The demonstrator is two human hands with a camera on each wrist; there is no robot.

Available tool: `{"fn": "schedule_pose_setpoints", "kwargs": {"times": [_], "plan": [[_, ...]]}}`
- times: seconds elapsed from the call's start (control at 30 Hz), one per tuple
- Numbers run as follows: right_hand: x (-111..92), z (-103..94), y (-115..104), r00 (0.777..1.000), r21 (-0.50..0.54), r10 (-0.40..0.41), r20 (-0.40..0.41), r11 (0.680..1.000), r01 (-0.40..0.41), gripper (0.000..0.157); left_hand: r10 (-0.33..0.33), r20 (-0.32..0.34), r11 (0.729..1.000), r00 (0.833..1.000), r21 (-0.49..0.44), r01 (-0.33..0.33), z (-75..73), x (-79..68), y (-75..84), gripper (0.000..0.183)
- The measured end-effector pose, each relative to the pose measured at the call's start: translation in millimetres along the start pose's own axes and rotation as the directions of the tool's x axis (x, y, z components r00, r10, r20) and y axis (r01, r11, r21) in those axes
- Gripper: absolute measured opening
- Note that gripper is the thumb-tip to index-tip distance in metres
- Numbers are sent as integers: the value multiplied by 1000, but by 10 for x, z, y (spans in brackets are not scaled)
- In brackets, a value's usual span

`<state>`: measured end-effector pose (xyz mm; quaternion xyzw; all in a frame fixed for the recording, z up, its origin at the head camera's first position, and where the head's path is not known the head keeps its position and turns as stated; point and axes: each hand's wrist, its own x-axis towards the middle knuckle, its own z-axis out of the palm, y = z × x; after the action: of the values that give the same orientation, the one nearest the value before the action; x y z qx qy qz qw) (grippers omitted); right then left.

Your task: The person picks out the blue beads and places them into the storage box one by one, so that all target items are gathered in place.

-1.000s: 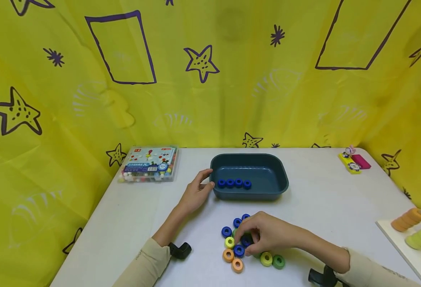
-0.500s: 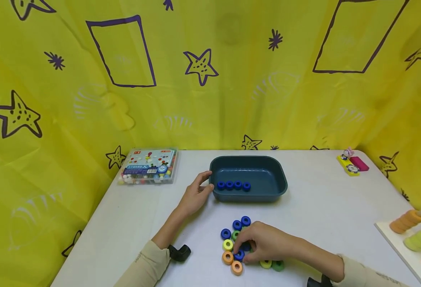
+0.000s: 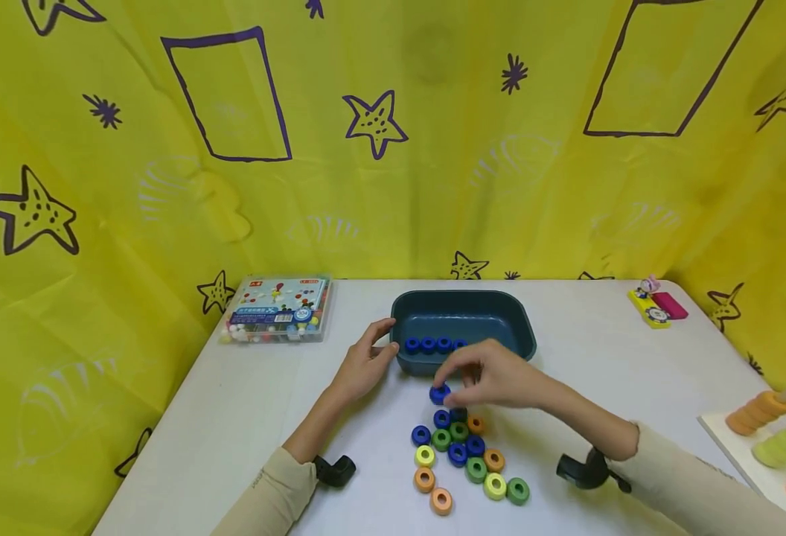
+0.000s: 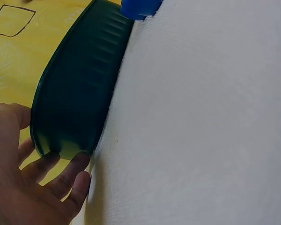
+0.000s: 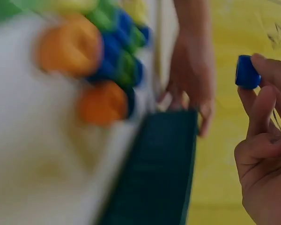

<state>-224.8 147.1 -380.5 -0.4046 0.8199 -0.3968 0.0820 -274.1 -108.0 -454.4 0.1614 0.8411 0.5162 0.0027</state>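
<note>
My right hand (image 3: 500, 376) pinches a blue ring bead (image 3: 440, 394) between thumb and fingertip, above the table just in front of the dark teal tray (image 3: 520, 357). In the right wrist view the blue bead (image 5: 247, 72) sits at the fingertips. My left hand (image 3: 366, 361) touches the tray's left end; in the left wrist view the relaxed fingers (image 4: 68, 180) rest against its end wall. Several blue beads (image 3: 428, 345) line the tray's near side, partly hidden by my right hand. Below lies a loose cluster of blue, green, yellow and orange beads (image 3: 476, 469).
A clear plastic box of small coloured parts (image 3: 275, 311) stands at the back left. At the right edge is a white board (image 3: 735, 447) with pegs stacked with orange and yellow-green rings. A yellow and pink toy (image 3: 654, 305) lies at the back right.
My right hand has picked up a blue bead from the cluster's lower left and carried it away from me toward the tray. The left hand stays at the tray's end.
</note>
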Motion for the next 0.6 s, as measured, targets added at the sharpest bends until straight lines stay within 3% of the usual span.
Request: {"fn": "schedule_pose_setpoints", "kwargs": {"times": [0.13, 0.27, 0.43, 0.6], "plan": [[355, -224, 178, 993, -26, 55, -105, 998, -58, 20, -14, 3, 1000, 1000, 0, 14, -11, -1, -16, 46], [698, -291, 461, 982, -53, 110, -153, 991, -119, 21, -10, 8, 1000, 1000, -9, 10, -25, 4, -11, 46], [953, -221, 836, 974, -67, 165, -152, 982, -177, 22, -2, 19, 1000, 1000, -6, 2, -19, 5, -21, 46], [1075, -139, 1037, 969, -85, 211, -128, 971, -222, 19, 5, 23, 1000, 1000, -3, -4, -19, 3, -40, 47]]}}
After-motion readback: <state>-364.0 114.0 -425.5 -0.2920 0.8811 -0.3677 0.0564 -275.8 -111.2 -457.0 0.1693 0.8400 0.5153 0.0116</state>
